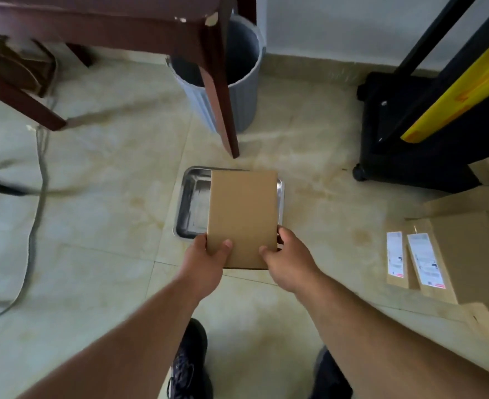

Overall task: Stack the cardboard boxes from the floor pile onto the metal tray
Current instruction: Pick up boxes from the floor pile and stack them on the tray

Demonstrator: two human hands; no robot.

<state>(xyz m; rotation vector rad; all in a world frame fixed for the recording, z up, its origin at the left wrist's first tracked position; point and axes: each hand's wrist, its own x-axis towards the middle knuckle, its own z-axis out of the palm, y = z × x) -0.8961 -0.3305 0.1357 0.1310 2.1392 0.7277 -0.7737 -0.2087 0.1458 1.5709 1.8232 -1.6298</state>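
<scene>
A flat cardboard box (242,217) is held clamped by both hands (208,262) (288,262) over the metal tray (193,203); lowering squarely inside its rim is judged next.

1. A pale beige tiled floor (99,174) with brownish streaks carries everything; the shiny rectangular metal tray (193,203) lies flat on it and serves as the landmark here.
2. Beyond the tray stands a dark brown wooden table leg (223,110), and behind that leg a grey ribbed plastic bin (243,90).
3. Far left of the tray a grey cable (40,180) curves over the tiles.
4. Right of the tray, well apart, lies a pile of brown cardboard boxes (462,254), two with white labels.
5. Beyond that pile stands a black wheeled base (404,133).
6. Nearer the viewer than the tray stand two dark shoes (190,361).
</scene>
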